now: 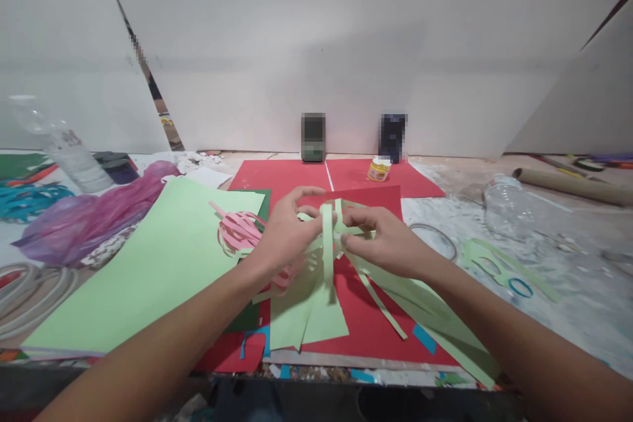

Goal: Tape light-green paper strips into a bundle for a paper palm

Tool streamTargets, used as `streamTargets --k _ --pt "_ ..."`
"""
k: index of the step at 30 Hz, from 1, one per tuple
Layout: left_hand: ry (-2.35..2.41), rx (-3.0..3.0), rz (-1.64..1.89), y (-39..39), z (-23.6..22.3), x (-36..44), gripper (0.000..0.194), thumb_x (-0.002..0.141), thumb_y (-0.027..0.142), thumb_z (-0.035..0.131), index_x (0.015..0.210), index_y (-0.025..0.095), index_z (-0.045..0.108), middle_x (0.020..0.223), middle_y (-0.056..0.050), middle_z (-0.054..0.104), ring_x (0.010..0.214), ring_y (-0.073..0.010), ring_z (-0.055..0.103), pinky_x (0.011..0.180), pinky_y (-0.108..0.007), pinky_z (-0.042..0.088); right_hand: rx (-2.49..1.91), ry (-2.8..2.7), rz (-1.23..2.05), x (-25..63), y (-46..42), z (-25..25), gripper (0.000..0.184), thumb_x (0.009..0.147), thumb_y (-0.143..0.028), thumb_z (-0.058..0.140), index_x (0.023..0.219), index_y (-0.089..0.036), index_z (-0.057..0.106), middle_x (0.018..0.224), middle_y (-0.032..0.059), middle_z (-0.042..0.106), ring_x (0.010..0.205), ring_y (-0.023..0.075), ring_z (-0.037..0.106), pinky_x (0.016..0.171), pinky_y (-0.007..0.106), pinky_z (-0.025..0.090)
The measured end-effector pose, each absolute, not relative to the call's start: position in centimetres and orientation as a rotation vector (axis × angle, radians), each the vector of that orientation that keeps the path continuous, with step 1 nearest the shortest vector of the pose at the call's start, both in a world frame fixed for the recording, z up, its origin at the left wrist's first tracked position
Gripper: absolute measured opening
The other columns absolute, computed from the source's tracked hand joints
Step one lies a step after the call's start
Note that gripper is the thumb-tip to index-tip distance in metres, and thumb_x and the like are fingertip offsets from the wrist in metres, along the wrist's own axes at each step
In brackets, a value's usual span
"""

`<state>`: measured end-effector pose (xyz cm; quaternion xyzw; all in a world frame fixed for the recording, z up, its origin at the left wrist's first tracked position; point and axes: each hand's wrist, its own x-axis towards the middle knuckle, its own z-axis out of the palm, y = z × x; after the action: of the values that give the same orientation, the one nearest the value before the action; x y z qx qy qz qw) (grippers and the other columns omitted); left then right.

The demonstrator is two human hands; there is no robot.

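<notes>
My left hand is closed on a pale green paper strip, its thumb and fingers pinching near the strip's upper end. The strip hangs down over cut green paper pieces. From the right, my right hand pinches the same curled green paper at its other side, thumb and forefinger together. Just left of my left hand lies a bundle of pink paper strips. Under both hands is red paper, with a narrow green strip lying on it. My fingers partly hide the held paper.
A large green sheet spreads at the left beside a pink plastic bag and a bottle. A small yellow jar stands at the back near two upright phones. Scissors with a blue ring lie right, partly under green scraps.
</notes>
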<state>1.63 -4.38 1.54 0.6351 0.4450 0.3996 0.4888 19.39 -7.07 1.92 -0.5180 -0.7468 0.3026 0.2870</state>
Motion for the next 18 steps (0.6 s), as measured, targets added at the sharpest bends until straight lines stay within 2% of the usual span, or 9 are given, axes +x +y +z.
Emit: streamTargets --k 6,10,13,16,18 --pt "1.043 1.333 0.940 -2.3 1.1 0.4 0.058 0.070 0.042 0.072 0.120 0.021 0.052 0.075 -0.004 0.067 0.064 -0.0178 0.064 0.048 -0.024 0.048 -1.284 -1.957 1.035 19.7 -6.9 1.8 0.008 0.074 -0.018 0.052 0.066 -0.018 0.049 0.065 -0.0036 0.043 0.058 0.0102 0.039 0.055 0.024 0.029" --pt "1.207 1.481 0.902 0.4 0.1 -1.0 0.062 0.070 0.037 0.072 0.125 0.019 0.049 0.074 -0.005 0.067 0.059 -0.0159 0.062 0.049 -0.023 0.047 -1.179 -1.767 1.362 20.2 -6.7 1.7 0.011 0.075 -0.023 0.054 0.067 -0.018 0.048 0.062 -0.0039 0.043 0.054 0.0100 0.038 0.053 0.024 0.029" --pt "1.343 1.560 0.946 1.9 0.1 -2.0 0.052 0.073 0.036 0.068 0.118 0.017 0.053 0.078 -0.006 0.066 0.060 -0.0150 0.061 0.049 -0.023 0.045 -1.131 -1.626 1.534 20.5 -6.4 1.6 0.013 0.074 -0.025 0.054 0.065 -0.018 0.047 0.061 -0.0030 0.043 0.053 0.0105 0.038 0.054 0.025 0.031" --pt "1.324 1.645 1.295 1.4 1.6 -2.4 0.034 0.079 0.033 0.060 0.108 0.016 0.057 0.079 -0.004 0.062 0.063 -0.0132 0.059 0.053 -0.024 0.045 -1.191 -1.598 1.496 21.0 -5.9 1.4 0.017 0.071 -0.024 0.054 0.059 -0.019 0.044 0.058 -0.0030 0.039 0.053 0.0107 0.034 0.052 0.026 0.030" --pt "1.131 1.838 1.500 -0.4 3.1 -2.0 0.026 0.083 0.032 0.056 0.104 0.018 0.058 0.082 -0.003 0.062 0.069 -0.0135 0.059 0.061 -0.025 0.047 -1.258 -1.650 1.428 21.1 -5.7 1.3 0.018 0.071 -0.025 0.053 0.057 -0.019 0.044 0.057 -0.0025 0.040 0.053 0.0113 0.035 0.051 0.026 0.029"
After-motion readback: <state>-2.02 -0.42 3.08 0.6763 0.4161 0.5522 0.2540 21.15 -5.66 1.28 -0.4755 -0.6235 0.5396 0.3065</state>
